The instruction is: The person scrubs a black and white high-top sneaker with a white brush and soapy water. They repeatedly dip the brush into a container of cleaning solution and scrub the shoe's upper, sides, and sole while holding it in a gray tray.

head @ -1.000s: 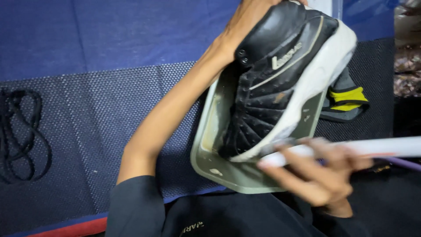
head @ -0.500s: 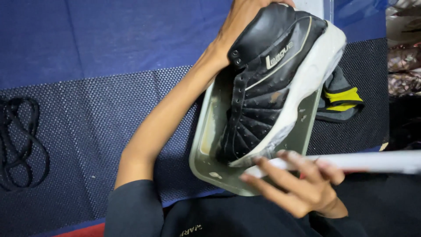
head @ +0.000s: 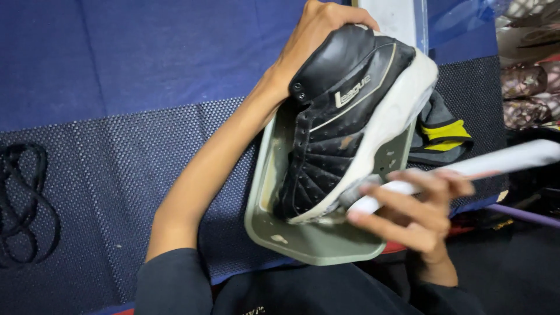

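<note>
Black shoe held over a grey-green tray

The left hand, at twelve o'clock, has its fingers closed around the heel of the black shoe, tilted above the tray; at four o'clock the right hand grips a white tool against the toe.

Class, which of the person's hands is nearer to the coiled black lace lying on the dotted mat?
Left. The left hand grips the shoe's heel, mid-frame; the right hand is farther from the black lace.
</note>
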